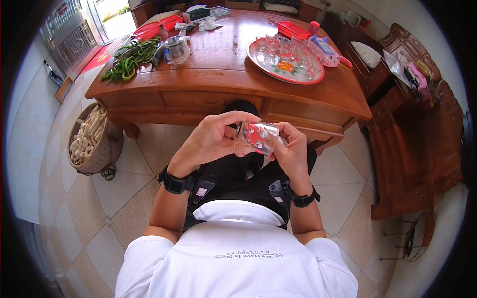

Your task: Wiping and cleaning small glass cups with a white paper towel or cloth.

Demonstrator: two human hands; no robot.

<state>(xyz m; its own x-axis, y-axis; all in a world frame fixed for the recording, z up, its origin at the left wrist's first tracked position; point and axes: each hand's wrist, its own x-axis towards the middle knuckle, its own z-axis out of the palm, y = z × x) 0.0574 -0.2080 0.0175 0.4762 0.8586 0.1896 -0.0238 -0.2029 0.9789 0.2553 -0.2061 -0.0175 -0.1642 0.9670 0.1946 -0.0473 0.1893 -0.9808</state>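
Note:
A clear drinking glass (257, 136) printed with a red and white pattern lies on its side in the air above my lap. My left hand (214, 138) grips one end of it, thumb below and index finger along the top. At the other end, my right hand (290, 145) holds the glass, with a clear or pale piece showing beside its fingers that I cannot identify. On the wooden table (220, 76) beyond, a round enamel tray (261, 69) with a red rim and flower print carries several similar glasses (285, 48).
Left on the table are green peppers (128, 63), a glass pitcher (178, 50) and red plastic baskets (147, 30). A toy telephone (325, 50) and another red basket (292, 29) adjoin the tray. A woven basket of corncobs (89, 138) stands on the floor; a carved wooden bench (413, 149) is at right.

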